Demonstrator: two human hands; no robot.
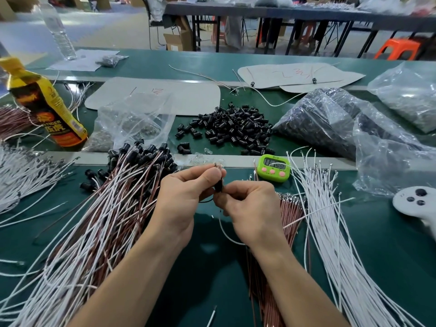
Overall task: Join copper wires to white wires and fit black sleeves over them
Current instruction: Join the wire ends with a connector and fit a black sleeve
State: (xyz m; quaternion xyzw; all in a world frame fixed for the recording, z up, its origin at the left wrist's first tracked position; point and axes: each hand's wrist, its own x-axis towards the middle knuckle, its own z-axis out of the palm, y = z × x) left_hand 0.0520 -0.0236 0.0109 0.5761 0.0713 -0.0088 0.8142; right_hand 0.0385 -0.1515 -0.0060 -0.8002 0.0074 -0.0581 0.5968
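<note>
My left hand point(184, 199) and my right hand point(250, 208) meet over the middle of the green table. Between their fingertips they pinch a small black sleeve point(219, 186) with a clear part at its top. A white wire point(226, 234) and a copper wire point(295, 219) trail from my right hand. Loose black sleeves point(233, 128) lie heaped behind. Joined, sleeved wire pairs point(106, 208) pile up on the left. Loose white wires point(342, 244) fan out on the right, next to a bundle of copper wires point(290, 215).
A green timer point(273, 168) stands just behind my hands. A yellow bottle point(44, 105) is at far left, with clear bags of parts point(330, 119) at right and centre. A white controller point(417, 204) lies at the right edge. Paper sheets point(184, 95) lie further back.
</note>
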